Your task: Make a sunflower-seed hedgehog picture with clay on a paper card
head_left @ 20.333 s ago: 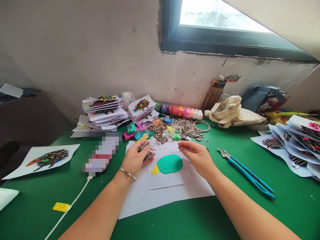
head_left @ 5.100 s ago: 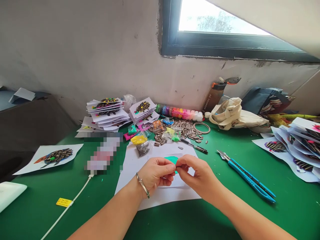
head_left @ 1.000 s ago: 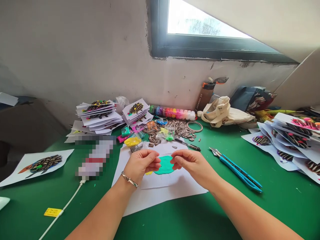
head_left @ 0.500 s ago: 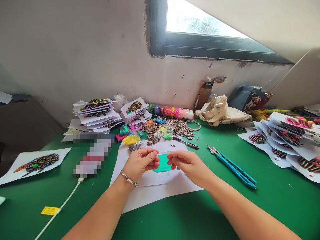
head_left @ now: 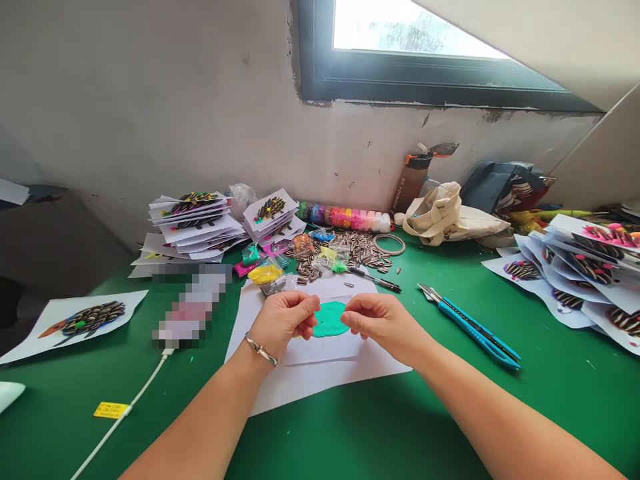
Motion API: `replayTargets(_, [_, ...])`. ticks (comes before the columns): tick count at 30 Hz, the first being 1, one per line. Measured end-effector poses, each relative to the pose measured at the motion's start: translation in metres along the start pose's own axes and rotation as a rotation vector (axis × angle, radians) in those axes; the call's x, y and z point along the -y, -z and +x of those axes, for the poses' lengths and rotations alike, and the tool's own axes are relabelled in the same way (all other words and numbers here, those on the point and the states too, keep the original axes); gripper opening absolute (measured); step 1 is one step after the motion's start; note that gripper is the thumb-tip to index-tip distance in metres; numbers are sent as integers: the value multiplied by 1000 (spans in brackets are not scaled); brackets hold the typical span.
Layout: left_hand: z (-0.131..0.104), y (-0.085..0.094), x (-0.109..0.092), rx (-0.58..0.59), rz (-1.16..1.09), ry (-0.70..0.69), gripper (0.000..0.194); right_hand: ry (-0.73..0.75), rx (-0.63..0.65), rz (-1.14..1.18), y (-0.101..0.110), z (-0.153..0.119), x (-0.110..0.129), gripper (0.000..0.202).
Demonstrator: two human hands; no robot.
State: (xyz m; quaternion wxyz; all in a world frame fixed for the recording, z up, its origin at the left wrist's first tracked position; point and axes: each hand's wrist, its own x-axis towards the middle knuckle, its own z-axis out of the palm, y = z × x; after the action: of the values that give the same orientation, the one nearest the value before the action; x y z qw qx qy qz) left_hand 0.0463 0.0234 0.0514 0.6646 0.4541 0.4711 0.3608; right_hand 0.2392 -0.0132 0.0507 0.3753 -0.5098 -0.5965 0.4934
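Observation:
A flat turquoise clay oval lies on white paper, with short pencil lines drawn below it. Just over its left edge, my left hand, with a silver bangle at the wrist, has thumb and fingers pinched together. At the right edge of the oval, my right hand is also closed in a pinch. Whatever either pinch holds is too small or hidden to make out. A bit of yellow shows on the paper beside my left fingertips.
Behind the paper are bagged clay, sunflower seeds, a pen and a tape ring. A blue utility knife, its blade showing, lies right. Seed-picture stacks stand at the back left, others far right. A white cable crosses the left.
My hands have moved slightly apart, and more of the turquoise oval shows between them. Both remain pinched. The whole view has shifted a little.

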Motion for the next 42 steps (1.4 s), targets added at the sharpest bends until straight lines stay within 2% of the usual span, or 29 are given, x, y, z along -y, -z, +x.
replayTargets(8, [0,0,1,18,-61,40,39,-22,-26,139,-2,2,-3,17])
replayTargets(17, [-2,-4,1,35,15,59,29,95,-152,22,0,0,-4,15])
replayTargets(24, [-1,-2,1,6,12,27,30,92,-126,24,-1,2,-10,14])
replayTargets(31, [0,0,-2,-45,-8,8,33,132,-125,-144,-2,2,-11,13])
replayTargets(36, [1,3,-2,-47,-36,-8,36,136,-64,-203,-6,3,-14,16])
replayTargets(42, [4,10,-5,-98,-67,-47,40,83,-61,-204,-6,6,-2,30])
